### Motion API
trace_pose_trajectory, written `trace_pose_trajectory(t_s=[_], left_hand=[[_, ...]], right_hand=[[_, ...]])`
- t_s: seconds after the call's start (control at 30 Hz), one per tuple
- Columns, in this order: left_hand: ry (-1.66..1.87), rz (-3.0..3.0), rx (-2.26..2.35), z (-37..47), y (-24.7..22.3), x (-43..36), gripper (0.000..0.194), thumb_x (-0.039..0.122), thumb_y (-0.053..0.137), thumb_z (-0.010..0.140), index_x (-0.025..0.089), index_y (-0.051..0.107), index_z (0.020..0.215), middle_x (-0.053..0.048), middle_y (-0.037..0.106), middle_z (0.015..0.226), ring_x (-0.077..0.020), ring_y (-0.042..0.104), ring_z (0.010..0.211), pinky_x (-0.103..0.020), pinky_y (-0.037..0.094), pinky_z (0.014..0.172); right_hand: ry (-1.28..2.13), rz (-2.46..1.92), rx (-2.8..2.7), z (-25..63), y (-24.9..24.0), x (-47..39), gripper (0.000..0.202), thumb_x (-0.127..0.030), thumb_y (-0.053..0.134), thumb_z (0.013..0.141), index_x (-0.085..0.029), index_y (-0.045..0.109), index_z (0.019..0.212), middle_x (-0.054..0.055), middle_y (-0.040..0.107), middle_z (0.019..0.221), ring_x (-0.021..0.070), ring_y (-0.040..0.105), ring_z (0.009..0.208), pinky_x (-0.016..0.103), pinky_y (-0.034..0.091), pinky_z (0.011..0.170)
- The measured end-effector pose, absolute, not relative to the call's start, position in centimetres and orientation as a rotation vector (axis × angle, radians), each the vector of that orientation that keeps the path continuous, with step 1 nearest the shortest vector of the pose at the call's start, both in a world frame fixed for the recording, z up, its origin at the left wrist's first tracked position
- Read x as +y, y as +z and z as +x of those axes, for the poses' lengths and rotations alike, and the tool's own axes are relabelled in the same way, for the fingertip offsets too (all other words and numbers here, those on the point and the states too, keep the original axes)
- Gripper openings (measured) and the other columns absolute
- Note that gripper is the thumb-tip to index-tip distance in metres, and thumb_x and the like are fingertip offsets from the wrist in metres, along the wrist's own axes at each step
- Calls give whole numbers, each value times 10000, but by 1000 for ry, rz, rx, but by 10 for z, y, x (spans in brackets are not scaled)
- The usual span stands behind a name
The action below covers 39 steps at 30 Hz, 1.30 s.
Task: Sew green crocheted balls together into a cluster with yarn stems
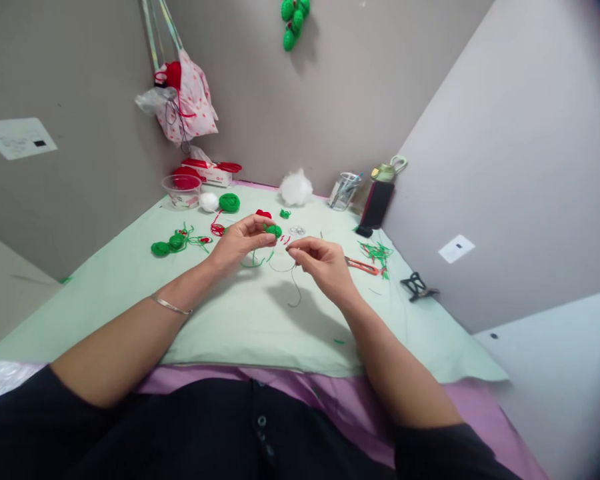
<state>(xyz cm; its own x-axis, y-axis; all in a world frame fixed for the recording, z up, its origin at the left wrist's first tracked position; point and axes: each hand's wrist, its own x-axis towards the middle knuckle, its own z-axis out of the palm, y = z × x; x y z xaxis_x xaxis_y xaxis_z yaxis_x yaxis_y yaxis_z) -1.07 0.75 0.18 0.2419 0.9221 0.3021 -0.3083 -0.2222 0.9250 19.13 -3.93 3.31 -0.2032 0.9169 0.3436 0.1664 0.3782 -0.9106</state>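
My left hand pinches a small green crocheted piece between thumb and fingertips. My right hand, a little to the right and lower, has thumb and forefinger closed on a thin dark thread. One loop of this thread runs toward the green piece, and a loose end hangs below my fingers. Whether a needle is in the pinch is too small to tell. Under my left hand a green yarn tail trails on the cloth.
Green crocheted balls lie at left with loose strands. Behind are a green yarn ball, a clear tub and white stuffing. At right are an orange cutter, green yarn scraps, a phone and a black stand.
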Motion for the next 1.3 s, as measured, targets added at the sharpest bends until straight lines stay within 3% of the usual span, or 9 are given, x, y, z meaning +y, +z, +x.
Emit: trace_pose_trajectory(t_s=[0.37,1.03,1.3], left_hand=[[1301,1414,693,-7,6,0,321,295,863,713,195,716,980,-32,709,956,-176,660,897,-343,507,893],[1328,1464,672,-6,7,-3,297,288,846,741,194,721,993,-50,701,1031,-190,650,973,-348,508,916],[1220,1364,655,-6,7,-5,335,319,846,747,194,730,1035,-44,725,939,-190,692,902,-387,539,930]], right_hand=[[868,-1053,-1693,190,26,-37,173,-344,689,802,-174,712,820,-28,542,582,103,451,543,257,355,522],[916,-1040,-1641,187,25,-37,161,-335,690,786,-176,699,809,-34,547,555,107,474,532,253,365,515],[892,-992,-1643,187,21,-34,180,-371,697,801,-195,699,838,-26,567,609,115,492,574,260,390,544]])
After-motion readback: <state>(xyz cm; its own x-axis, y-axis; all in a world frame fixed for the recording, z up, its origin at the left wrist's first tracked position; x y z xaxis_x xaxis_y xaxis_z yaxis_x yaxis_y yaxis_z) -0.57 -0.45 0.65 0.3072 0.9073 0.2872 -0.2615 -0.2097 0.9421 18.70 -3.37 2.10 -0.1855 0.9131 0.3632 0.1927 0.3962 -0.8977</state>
